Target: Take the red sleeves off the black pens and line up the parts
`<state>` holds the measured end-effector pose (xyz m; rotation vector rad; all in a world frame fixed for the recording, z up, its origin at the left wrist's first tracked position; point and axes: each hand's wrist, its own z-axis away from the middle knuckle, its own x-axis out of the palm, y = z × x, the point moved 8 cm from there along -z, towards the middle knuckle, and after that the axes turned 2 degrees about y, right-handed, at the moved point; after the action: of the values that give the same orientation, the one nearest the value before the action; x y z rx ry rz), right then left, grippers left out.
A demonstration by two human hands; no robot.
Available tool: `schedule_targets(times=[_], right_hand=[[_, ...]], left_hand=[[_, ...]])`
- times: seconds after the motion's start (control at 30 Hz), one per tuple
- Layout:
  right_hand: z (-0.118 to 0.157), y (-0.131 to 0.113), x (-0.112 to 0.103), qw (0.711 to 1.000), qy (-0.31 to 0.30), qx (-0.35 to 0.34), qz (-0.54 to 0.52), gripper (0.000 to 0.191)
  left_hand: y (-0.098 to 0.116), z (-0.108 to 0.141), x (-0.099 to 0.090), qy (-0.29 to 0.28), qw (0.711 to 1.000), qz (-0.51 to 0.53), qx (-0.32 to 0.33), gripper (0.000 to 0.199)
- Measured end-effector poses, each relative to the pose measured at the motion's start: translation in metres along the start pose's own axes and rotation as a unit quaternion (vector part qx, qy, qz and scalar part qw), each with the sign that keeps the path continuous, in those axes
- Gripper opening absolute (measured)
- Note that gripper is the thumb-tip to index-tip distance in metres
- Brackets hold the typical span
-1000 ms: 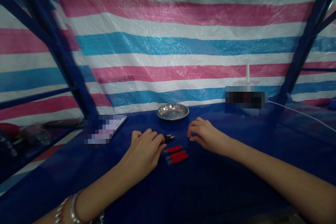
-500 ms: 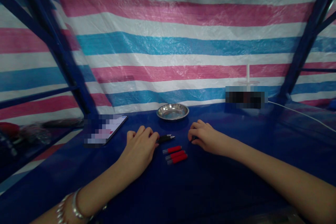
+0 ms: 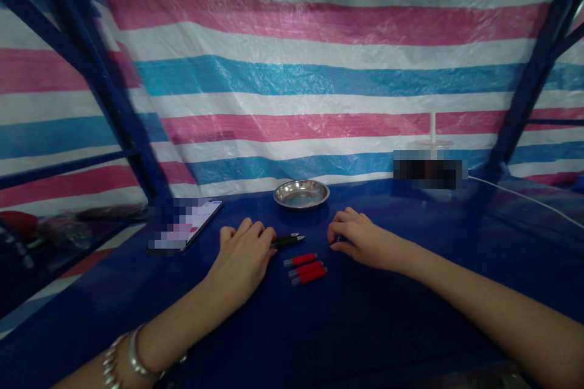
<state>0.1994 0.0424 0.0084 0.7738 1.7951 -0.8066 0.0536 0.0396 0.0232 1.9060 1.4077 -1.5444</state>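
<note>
My left hand [image 3: 247, 258] rests palm down on the blue table [image 3: 392, 322], fingers bent and a little apart. Two slim black pens [image 3: 287, 241] with silvery tips stick out to the right from beside its index finger and thumb; their rear ends are hidden by the hand. My right hand [image 3: 358, 238] lies on the table to the right, loosely curled, with a dark gap between thumb and fingers. I see nothing held there. Between the hands, nearer me, are three short red sticks [image 3: 306, 270] with clear left ends, lying roughly parallel.
A shallow round metal dish [image 3: 302, 205] stands behind the hands. At left lies a phone [image 3: 203, 219] with a lit screen. A partly blurred-out cup with a white straw [image 3: 433, 134] is at back right, near a white cable [image 3: 524, 192]. Striped sheeting [image 3: 319, 79] hangs behind.
The thumb and fingers of my right hand have parted slightly, and the dark spot at them looks smaller. My left hand, pens and red sticks stay put; the view shifts slightly.
</note>
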Motion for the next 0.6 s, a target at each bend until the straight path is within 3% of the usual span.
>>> schedule_targets(times=[0.6], right_hand=[[-0.0008, -0.0017, -0.0032, 1.000, 0.008, 0.009, 0.001, 0.011]], left_hand=[[-0.0012, 0.0005, 0.0070, -0.019, 1.000, -0.009, -0.006, 0.002]])
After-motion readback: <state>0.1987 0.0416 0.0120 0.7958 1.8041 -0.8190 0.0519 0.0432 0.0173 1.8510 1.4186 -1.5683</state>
